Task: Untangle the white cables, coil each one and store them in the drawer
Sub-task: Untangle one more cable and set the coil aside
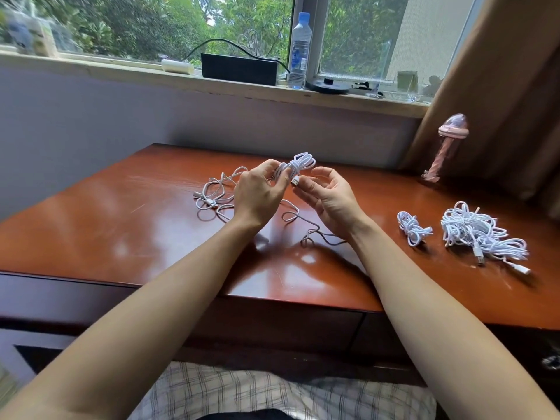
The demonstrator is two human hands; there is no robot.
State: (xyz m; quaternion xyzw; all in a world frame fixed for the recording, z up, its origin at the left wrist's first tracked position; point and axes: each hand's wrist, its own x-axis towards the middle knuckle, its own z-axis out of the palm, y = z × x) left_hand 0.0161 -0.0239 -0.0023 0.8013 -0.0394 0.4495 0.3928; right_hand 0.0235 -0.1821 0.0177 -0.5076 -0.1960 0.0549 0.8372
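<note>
Bright daylight is coming through the wide glass window across the top of the frame, lighting everything evenly. The glossy reddish-brown wooden desk top is throwing back pale glare patches at centre left and just below the centre. Soft dark shadows are falling beneath the 2 bare forearms and to the lower right of the 2 white cable bundles. The small white coiled cable at the centre is showing sharp. The upper left corner is looking smeared and blurred. Wide-angle distortion is bowing the pale stone window sill and stretching the forearms toward the bottom corners.
</note>
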